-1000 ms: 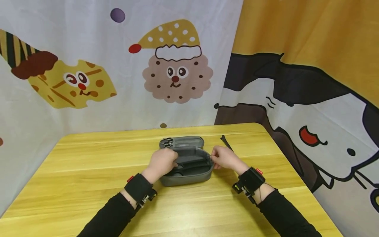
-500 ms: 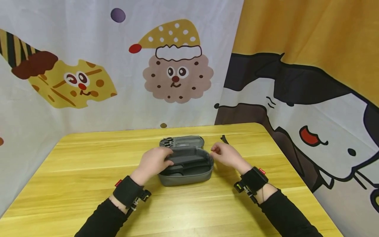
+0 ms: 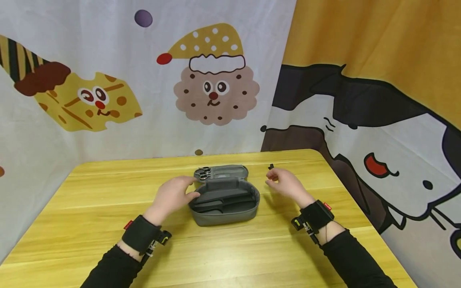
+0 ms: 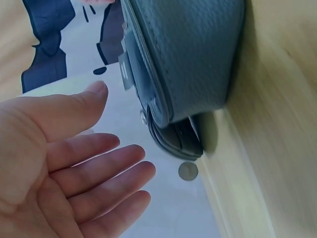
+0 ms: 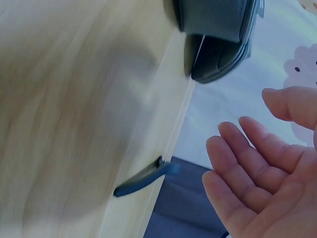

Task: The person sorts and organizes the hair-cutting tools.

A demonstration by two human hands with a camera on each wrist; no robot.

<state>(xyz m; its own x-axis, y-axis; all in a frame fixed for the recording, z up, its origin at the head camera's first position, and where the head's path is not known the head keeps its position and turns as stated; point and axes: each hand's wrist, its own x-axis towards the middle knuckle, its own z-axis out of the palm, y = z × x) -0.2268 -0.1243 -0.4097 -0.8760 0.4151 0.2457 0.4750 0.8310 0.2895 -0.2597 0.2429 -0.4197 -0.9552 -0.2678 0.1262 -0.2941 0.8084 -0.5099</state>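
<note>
A grey case (image 3: 227,218) stands unzipped on the table, its lid (image 3: 235,171) folded back behind it. Scissors (image 3: 204,173) with silver finger rings are tucked in the lid's left part. Dark long-handled items (image 3: 209,206) lie inside the case. My left hand (image 3: 171,198) hovers beside the case's left end, thumb and fingers spread, holding nothing. My right hand (image 3: 288,186), fingers loosely bent and also holding nothing, is above the table right of the case. Beyond it lies a slim, curved dark item (image 5: 143,179), mostly hidden by this hand in the head view.
The case and the slim item lie on a yellow wood-grain table (image 3: 230,256). Behind the table's far edge hangs a white curtain (image 3: 144,140) with cartoon prints, and a panel with a large cartoon animal (image 3: 378,132) borders the right side.
My left hand has come out of the case and moved left, its fingers opening. My right hand has let go of the case's right rim and drawn away to the right.
</note>
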